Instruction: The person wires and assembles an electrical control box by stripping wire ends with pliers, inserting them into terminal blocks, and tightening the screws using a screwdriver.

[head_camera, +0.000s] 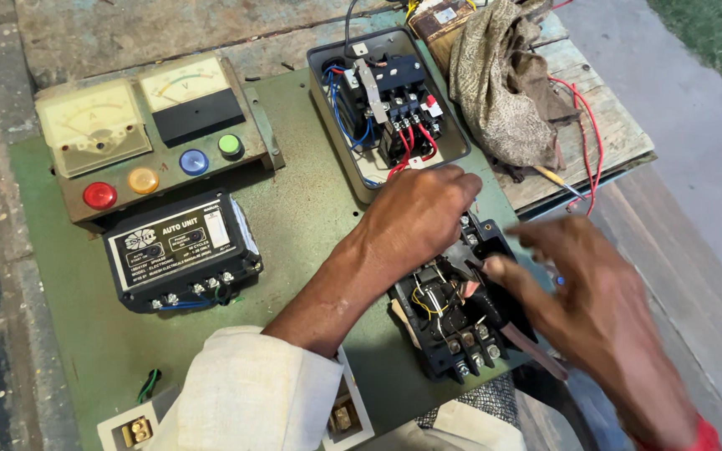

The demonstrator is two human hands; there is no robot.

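My left hand [415, 219] rests palm down on the upper end of a black electrical contactor block [453, 326] that lies on the green panel [311, 217]. The block shows screw terminals and yellow and white wires inside. My right hand [599, 305] hovers over the block's right side with fingers spread, its fingertips touching the black housing near a flat brown strip. Whether the left fingers grip the block is hidden by the hand itself.
An open grey box [386, 108] with a contactor and red and blue wires sits at the back. A meter panel [148, 125] with coloured lamps and a black control unit [181, 250] stand left. A crumpled cloth [503, 83] lies on the wooden board, right.
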